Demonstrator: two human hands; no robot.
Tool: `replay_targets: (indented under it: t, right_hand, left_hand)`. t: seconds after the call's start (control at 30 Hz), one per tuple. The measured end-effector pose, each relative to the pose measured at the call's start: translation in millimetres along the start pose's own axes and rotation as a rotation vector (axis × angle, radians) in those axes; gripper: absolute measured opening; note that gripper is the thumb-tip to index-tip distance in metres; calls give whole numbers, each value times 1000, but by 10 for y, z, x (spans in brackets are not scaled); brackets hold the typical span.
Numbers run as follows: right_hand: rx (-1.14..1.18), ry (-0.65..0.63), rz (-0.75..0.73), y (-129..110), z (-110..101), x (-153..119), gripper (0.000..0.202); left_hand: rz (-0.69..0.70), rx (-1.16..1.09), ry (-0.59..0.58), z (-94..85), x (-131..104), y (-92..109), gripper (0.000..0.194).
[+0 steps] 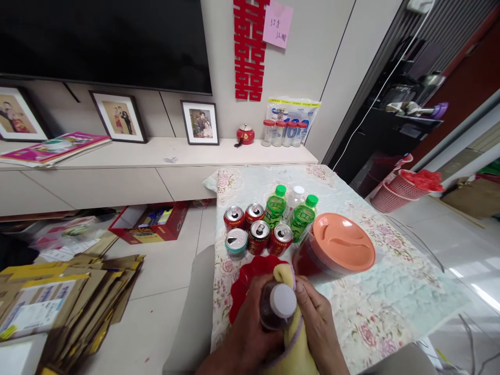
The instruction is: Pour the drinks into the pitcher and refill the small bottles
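My left hand is wrapped round a dark bottle with a white cap, held upright near the table's front. In my right hand is a yellow cloth with a purple edge, pressed against the bottle's side. A red scalloped dish lies partly hidden behind my left hand. Beyond it stand several drink cans, mostly red, one with a teal side. Two green-capped bottles and a clear white-capped bottle stand behind the cans. The lower part of the held bottle is hidden.
A bin with an orange divided lid stands right of the dish. The table wears a flowered cloth. Flattened cardboard and a red box are on the floor at left. A white cabinet holds photo frames and red-lidded jars.
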State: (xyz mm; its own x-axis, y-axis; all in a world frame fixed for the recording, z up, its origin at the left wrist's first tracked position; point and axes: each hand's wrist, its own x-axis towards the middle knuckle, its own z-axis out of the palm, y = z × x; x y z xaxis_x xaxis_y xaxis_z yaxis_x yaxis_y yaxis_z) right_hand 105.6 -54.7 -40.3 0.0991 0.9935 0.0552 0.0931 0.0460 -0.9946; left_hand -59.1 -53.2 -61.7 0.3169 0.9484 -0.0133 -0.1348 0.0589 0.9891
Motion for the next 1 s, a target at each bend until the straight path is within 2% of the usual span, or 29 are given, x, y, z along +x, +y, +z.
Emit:
replay_targets:
  t: [0.17, 0.3, 0.4, 0.5, 0.57, 0.7, 0.77, 0.87, 1.0]
  right_hand:
    - [-104, -6, 10, 250, 21, -1, 50]
    - [-222, -33, -35, 382, 3, 33, 34]
    - [-304, -70, -61, 390, -18, 65, 28]
    - [-323, -113, -79, 300, -32, 89, 22]
    - [-287, -137, -96, 180, -52, 84, 24]
    - [-188, -127, -154, -116, -136, 38, 27]
    - [-126, -146, -172, -215, -172, 36, 26]
    - [-14, -178, -132, -215, -171, 97, 34]
    - [-11, -226, -58, -23, -108, 225, 44]
  left_hand:
    - [7, 118, 29, -46, -40, -20, 82]
    - [-8, 278, 10, -152, -15, 115, 93]
    - [-96, 311, -35, -252, 8, 232, 103]
    - [-139, 316, -17, -342, -4, 269, 112]
    - [-114, 320, -17, -377, -31, 253, 104]
    - [-8, 292, -61, -354, -78, 225, 71]
    - [17, 240, -84, -310, -83, 240, 66]
    - [82, 209, -91, -253, -79, 259, 74]
    - [162, 272, -44, -234, -77, 199, 74]
